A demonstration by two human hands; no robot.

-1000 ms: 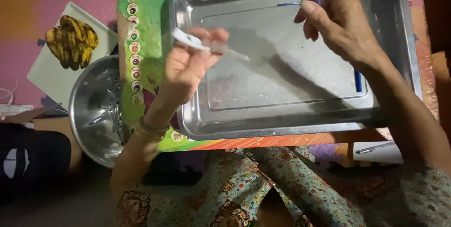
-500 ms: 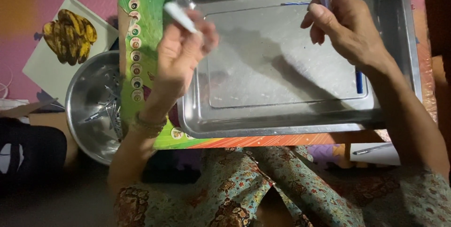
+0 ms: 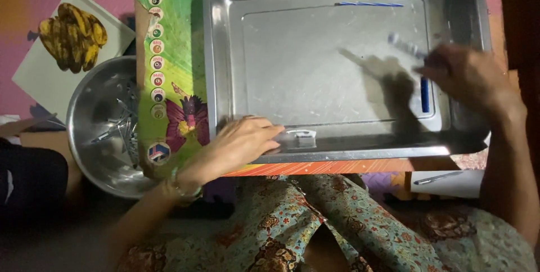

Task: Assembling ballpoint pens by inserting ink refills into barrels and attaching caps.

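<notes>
A large steel tray (image 3: 225, 52) lies on a green printed tabletop (image 3: 171, 41). My left hand (image 3: 239, 145) rests flat on the tray's near rim with nothing in it, its fingertips beside a small white object (image 3: 301, 137) lying against the near wall. My right hand (image 3: 469, 78) hovers over the tray's right side, blurred, gripping a pale pen-like tool (image 3: 406, 46) that points up and to the left. A short blue pen (image 3: 426, 95) lies on the tray floor under that hand. A thin blue stick (image 3: 368, 4) lies along the far side.
A round steel bowl (image 3: 93, 137) holding several metal pieces stands left of the tabletop. Behind it a white board (image 3: 34, 75) carries dark-spotted bananas (image 3: 72, 36). A pen on white paper (image 3: 439, 178) lies at lower right. My patterned lap is below.
My left hand dropped from above the tray's far left corner to its near rim, and the white thing it held now lies there. My right hand moved down, toward the tray's right side.
</notes>
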